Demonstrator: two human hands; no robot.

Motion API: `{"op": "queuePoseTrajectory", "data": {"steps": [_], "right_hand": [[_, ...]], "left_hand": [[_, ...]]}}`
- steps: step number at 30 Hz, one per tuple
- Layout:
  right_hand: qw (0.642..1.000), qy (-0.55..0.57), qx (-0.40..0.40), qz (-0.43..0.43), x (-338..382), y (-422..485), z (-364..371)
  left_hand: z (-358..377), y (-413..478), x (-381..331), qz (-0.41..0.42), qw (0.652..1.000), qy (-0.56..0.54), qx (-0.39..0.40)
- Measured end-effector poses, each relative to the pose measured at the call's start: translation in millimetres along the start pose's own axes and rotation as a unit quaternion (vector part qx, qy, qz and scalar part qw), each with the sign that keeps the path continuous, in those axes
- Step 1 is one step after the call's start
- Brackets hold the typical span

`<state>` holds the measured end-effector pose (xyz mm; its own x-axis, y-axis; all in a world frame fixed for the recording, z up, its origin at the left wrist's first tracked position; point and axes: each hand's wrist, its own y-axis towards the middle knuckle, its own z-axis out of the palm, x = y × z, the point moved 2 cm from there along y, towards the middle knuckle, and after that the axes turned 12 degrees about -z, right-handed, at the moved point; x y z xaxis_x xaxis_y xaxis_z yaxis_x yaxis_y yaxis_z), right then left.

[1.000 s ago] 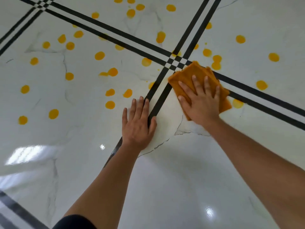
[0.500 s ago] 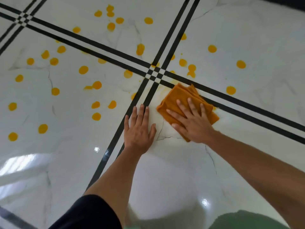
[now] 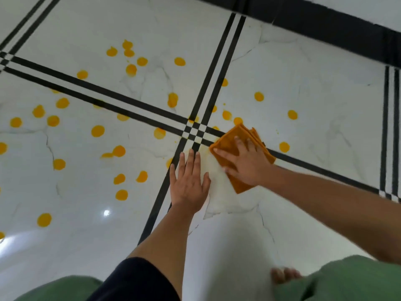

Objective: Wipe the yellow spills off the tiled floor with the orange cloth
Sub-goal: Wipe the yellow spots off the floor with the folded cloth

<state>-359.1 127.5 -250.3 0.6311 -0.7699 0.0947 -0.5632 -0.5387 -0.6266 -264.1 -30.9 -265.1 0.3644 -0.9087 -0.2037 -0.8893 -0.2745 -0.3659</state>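
Observation:
A folded orange cloth [image 3: 227, 141] lies on the white tiled floor [image 3: 303, 88], just right of where the black stripes cross. My right hand [image 3: 245, 162] presses flat on top of it, fingers spread. Braced flat on the floor beside the cloth is my left hand [image 3: 189, 181], palm down, holding nothing. Several round yellow spills dot the tiles: a large group to the left [image 3: 97, 131], one cluster above the crossing [image 3: 172, 99], and a few to the right of the cloth [image 3: 284, 147]. A faint yellow smear shows between my hands.
Double black stripes [image 3: 208, 101] run across the floor and cross near the cloth. A dark band [image 3: 325, 27] runs along the far edge at upper right. My green-clad knees [image 3: 347, 279] and bare toes [image 3: 284, 275] are at the bottom.
My right hand slid the cloth back toward me, then forward again near the stripe crossing. The view tilted back, bringing my knees into frame. My left hand stayed planted.

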Motion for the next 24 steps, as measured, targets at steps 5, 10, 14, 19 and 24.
{"op": "queuePoseTrajectory", "data": {"steps": [5,10,14,19,24], "right_hand": [[0.984,0.022,-0.169,-0.046,-15.0,20.8,42.8],[0.965,0.003,-0.261,-0.023,-66.4,76.6,0.0],[0.958,0.019,-0.287,0.009,-67.3,82.8,-10.0],[0.962,-0.045,-0.24,-0.121,-52.6,60.2,11.5],[0.988,0.045,-0.146,-0.007,-51.6,87.9,-38.4]], "left_hand": [[11.6,46.8,-10.1,-0.033,0.996,0.012,-0.079],[18.3,81.0,-41.9,-0.048,0.995,0.004,-0.088],[16.9,95.0,-52.0,-0.082,0.992,-0.007,-0.094],[13.8,98.0,-42.5,-0.074,0.993,-0.003,-0.094],[-4.1,94.1,-39.4,-0.063,0.995,-0.025,-0.068]]}}
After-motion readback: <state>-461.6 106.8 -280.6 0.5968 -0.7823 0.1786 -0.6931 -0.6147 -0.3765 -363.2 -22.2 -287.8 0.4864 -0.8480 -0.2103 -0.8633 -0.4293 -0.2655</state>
